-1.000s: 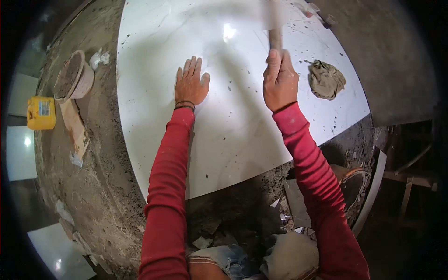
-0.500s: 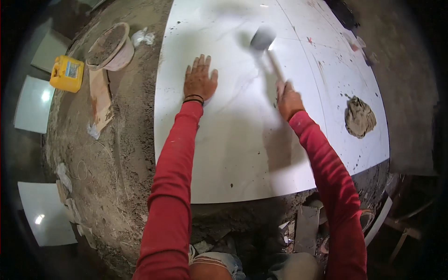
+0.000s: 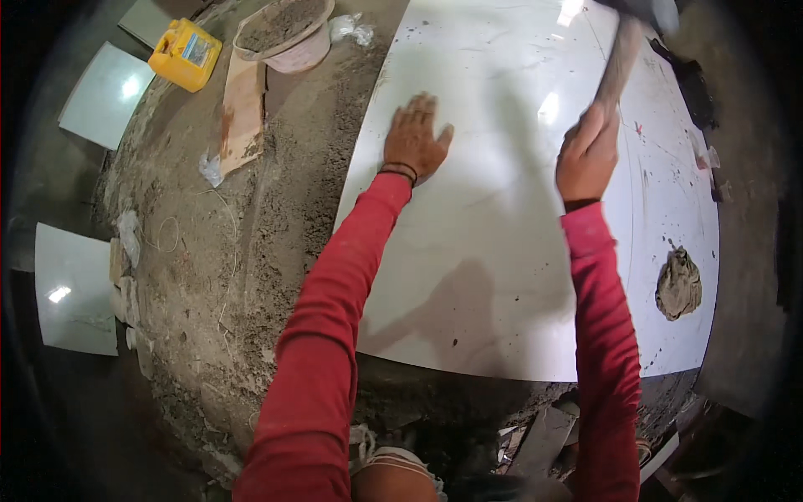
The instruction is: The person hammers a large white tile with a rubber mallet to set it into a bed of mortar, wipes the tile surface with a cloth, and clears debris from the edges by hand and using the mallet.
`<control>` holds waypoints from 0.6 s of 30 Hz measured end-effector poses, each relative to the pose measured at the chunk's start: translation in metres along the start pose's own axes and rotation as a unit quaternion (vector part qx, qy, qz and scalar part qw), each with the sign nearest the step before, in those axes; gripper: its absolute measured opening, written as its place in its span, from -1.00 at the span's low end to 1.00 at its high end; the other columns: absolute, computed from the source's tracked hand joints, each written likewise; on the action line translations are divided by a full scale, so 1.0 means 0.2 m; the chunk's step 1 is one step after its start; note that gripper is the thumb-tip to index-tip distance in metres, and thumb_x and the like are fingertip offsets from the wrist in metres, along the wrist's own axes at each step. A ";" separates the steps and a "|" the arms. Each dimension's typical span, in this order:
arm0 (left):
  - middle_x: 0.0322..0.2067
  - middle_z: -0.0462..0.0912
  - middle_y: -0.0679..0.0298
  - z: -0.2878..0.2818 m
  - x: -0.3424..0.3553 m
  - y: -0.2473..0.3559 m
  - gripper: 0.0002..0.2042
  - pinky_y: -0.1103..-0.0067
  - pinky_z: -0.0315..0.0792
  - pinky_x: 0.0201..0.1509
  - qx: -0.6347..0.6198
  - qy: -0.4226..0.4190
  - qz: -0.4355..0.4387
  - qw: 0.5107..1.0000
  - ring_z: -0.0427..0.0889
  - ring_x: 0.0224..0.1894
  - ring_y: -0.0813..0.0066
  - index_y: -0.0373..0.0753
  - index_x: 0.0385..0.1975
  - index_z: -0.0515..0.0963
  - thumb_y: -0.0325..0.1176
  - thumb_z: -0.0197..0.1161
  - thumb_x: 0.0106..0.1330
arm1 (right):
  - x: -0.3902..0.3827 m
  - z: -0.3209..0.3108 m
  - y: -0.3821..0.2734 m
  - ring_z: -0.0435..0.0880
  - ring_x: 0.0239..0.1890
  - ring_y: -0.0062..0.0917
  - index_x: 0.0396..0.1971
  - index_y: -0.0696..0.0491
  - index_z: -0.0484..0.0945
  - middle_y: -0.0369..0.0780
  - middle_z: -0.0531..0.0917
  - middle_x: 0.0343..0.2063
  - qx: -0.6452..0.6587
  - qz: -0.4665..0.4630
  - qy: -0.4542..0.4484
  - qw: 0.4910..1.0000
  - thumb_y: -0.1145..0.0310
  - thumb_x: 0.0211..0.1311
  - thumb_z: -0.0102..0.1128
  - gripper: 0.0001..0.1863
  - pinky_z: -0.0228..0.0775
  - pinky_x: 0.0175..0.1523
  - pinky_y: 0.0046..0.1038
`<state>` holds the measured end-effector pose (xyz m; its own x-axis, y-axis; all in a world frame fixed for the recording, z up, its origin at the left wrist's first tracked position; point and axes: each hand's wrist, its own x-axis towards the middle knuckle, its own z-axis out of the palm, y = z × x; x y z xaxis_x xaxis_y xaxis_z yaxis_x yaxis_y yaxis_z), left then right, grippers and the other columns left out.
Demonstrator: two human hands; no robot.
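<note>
My left hand (image 3: 414, 142) lies flat on a large glossy white tile (image 3: 468, 251), its fingers stretched out near the tile's left edge. My right hand (image 3: 589, 157) is wrapped round the wooden handle of a mallet (image 3: 621, 63). The mallet is held up above the tile, its dark head with a pale end cut off by the top of the picture. A crumpled grey-brown cloth (image 3: 678, 284) rests on the white surface to the right, with dark specks around it.
Rough mortar ground (image 3: 188, 276) runs along the left. On it are a tub (image 3: 303, 54) of grey mix, a yellow jerrycan (image 3: 186, 54), a board (image 3: 242, 117) and crumpled plastic (image 3: 351, 29). Loose white tiles (image 3: 104, 94) stand at far left. Debris (image 3: 535, 439) lies along the near edge.
The mallet has risen and swung to the right in my right hand. My left hand stays flat on the tile. The whole view has shifted, so the surroundings sit elsewhere in the picture.
</note>
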<state>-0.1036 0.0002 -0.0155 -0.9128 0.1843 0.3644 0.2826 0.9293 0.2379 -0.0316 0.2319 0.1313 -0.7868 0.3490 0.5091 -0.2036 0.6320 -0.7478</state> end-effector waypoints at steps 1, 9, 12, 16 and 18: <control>0.42 0.15 0.06 -0.01 0.04 0.02 -0.35 0.23 -0.09 0.53 -0.005 0.009 0.000 1.000 0.08 0.48 0.18 -0.28 0.38 0.17 0.02 -0.07 0.42 | -0.06 0.05 0.14 0.55 -0.48 0.11 -0.14 0.16 0.39 0.08 0.56 -0.56 -0.015 -0.020 0.010 1.000 0.13 0.50 -0.13 -0.65 0.36 -0.37 -0.07; 0.42 0.14 0.03 -0.06 -0.01 -0.13 -0.33 0.29 -0.10 0.54 0.003 -0.027 -0.019 0.999 0.06 0.48 0.19 -0.29 0.39 0.16 0.04 -0.05 0.39 | -0.12 0.05 -0.04 0.62 -0.47 0.08 -0.19 0.19 0.44 0.06 0.58 -0.60 0.040 0.020 -0.089 0.995 0.21 0.48 -0.08 -0.69 0.45 -0.39 -0.19; 0.41 0.15 0.01 -0.05 -0.04 0.02 -0.37 0.28 -0.05 0.52 -0.029 0.013 0.015 0.999 0.08 0.47 0.17 -0.31 0.37 0.18 -0.02 -0.05 0.41 | -0.25 0.04 0.44 0.63 -0.45 0.08 -0.18 0.15 0.45 0.10 0.59 -0.56 -0.135 -0.072 -0.163 0.975 0.22 0.46 -0.05 -0.73 0.45 -0.38 -0.14; 0.41 0.15 0.01 -0.13 -0.11 -0.04 -0.37 0.28 -0.05 0.52 0.005 0.005 0.001 1.000 0.09 0.46 0.16 -0.32 0.36 0.19 -0.02 -0.05 0.41 | -0.10 0.02 0.02 0.47 -0.63 -0.14 -0.32 0.15 0.41 -0.03 0.52 -0.66 -0.030 -0.020 -0.106 0.994 0.21 0.52 -0.09 -0.70 0.34 -0.49 -0.28; 0.41 0.15 0.00 -0.12 -0.11 -0.13 -0.37 0.28 -0.05 0.52 0.002 0.004 -0.003 1.000 0.09 0.47 0.15 -0.33 0.36 0.19 -0.02 -0.05 0.41 | -0.10 0.06 -0.11 0.39 -0.67 -0.39 -0.37 0.16 0.38 -0.17 0.42 -0.71 0.110 0.015 -0.036 0.993 0.23 0.52 -0.09 -0.68 0.31 -0.51 -0.34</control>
<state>-0.0839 -0.0357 -0.0074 -0.9121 0.1759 0.3703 0.2758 0.9317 0.2365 -0.0179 0.2032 0.1318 -0.8330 0.3093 0.4588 -0.2957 0.4519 -0.8416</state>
